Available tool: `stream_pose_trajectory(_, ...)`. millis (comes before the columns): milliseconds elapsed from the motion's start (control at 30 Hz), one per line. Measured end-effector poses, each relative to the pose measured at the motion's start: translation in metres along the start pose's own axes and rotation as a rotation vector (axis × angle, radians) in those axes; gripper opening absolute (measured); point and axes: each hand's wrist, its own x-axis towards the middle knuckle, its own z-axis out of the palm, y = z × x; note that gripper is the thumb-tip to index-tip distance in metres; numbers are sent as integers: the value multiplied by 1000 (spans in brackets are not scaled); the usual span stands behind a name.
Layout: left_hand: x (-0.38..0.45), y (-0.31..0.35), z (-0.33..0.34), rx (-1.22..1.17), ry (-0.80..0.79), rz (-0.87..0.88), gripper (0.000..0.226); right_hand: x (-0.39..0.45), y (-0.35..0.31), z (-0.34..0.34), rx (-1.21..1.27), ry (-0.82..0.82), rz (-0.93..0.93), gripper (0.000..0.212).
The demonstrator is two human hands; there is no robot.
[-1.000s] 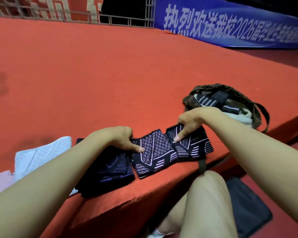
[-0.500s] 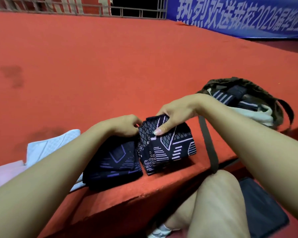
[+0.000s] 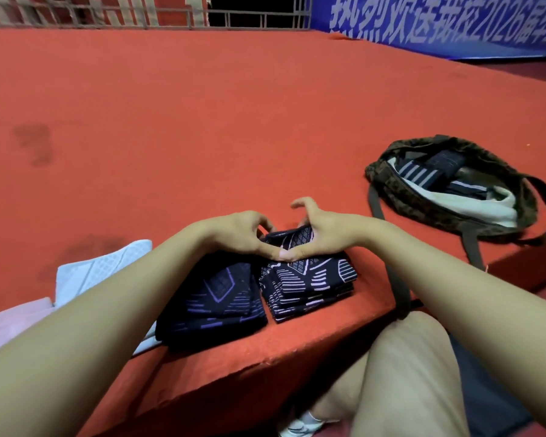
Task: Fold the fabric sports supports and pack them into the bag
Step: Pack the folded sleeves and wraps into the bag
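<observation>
Holding the folded support [image 3: 309, 279] with both hands, I have it on the red ledge [image 3: 202, 137] right in front of me. My left hand [image 3: 240, 236] curls over its near left corner, thumb lying on the top layer and fingers bent down behind the fold. My right hand [image 3: 322, 230] grips the far right part of the same piece, thumb pressed onto the patterned cloth so that both thumbs meet, touching, on top of it. My right forefinger sticks up loosely, off the cloth, while the other fingers are tucked behind the far edge where I cannot see them. The support is dark with pale lines and a small grid pattern, and it lies in several stacked layers, its near edges showing as a stepped pile.

Just beside it to the left, touching it, lies a second folded support [image 3: 215, 298], dark with purple lines, partly under my left forearm. Further left sit a white shoe [image 3: 108, 269] and some pale pink cloth [image 3: 13, 316] at the picture's edge.

The bag [image 3: 454, 184] lies open on the ledge well to the right, brown and mottled, with striped dark pieces and something white already inside. Its strap [image 3: 397, 288] hangs down over the ledge's edge near my knee [image 3: 416, 357]. A blue banner [image 3: 454, 23] with white lettering runs along the far wall.
</observation>
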Motion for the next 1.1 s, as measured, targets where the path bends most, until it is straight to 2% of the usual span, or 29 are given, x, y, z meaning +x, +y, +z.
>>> stream_pose_trajectory(133, 2, 3, 1, -269, 111, 60, 64, -23, 22, 5, 479, 150, 56, 122)
stream_pose_trajectory(167, 3, 6, 3, -371, 120, 74, 59, -27, 26, 7, 636, 165, 49, 115)
stream_pose_trajectory(267, 8, 18, 3, -638, 194, 95, 50, -34, 32, 11, 991, 80, -57, 64)
stream_pose_trajectory(300, 11, 24, 3, -716, 237, 92, 48, -35, 32, 10, 1074, 85, -44, 54)
stream_pose_trajectory(367, 17, 37, 5, -853, 293, 51, 31, -37, 28, 6, 1251, 124, 29, 47)
stream_pose_trajectory(433, 22, 51, 11, -924, 254, -42, 17, -37, 26, -2, 1392, 211, 69, 45)
stream_pose_trajectory(533, 28, 67, 25, -851, 140, -189, 22, -41, 28, -6, 1401, 325, 103, 38)
stream_pose_trajectory(600, 34, 75, 33, -755, 152, -186, 23, -45, 31, -4, 1331, 328, 106, 33)
stream_pose_trajectory(633, 38, 78, 37, -703, 170, -165, 23, -46, 35, -2, 1295, 314, 103, 38)
stream_pose_trajectory(700, 46, 87, 44, -601, 201, -97, 31, -53, 41, -2, 1205, 327, 78, 67)
stream_pose_trajectory(767, 54, 100, 47, -581, 224, -21, 65, -62, 55, -9, 1169, 424, 57, 89)
stream_pose_trajectory(800, 67, 104, 48, -613, 229, 16, 81, -71, 62, -16, 1190, 472, 41, 85)
stream_pose_trajectory(867, 82, 128, 48, -644, 223, 99, 90, -91, 80, -36, 1270, 541, 38, 52)
stream_pose_trajectory(933, 90, 165, 47, -733, 192, 165, 74, -111, 106, -58, 1339, 587, 63, 38)
stream_pose_trajectory(1000, 107, 197, 49, -883, 69, 198, 41, -126, 134, -83, 1381, 669, 59, 37)
stream_pose_trajectory(1033, 114, 213, 50, -929, -4, 211, 34, -132, 150, -96, 1412, 713, 46, 35)
stream_pose_trajectory(1100, 130, 237, 60, -958, -154, 234, 40, -138, 182, -119, 1465, 815, 43, 24)
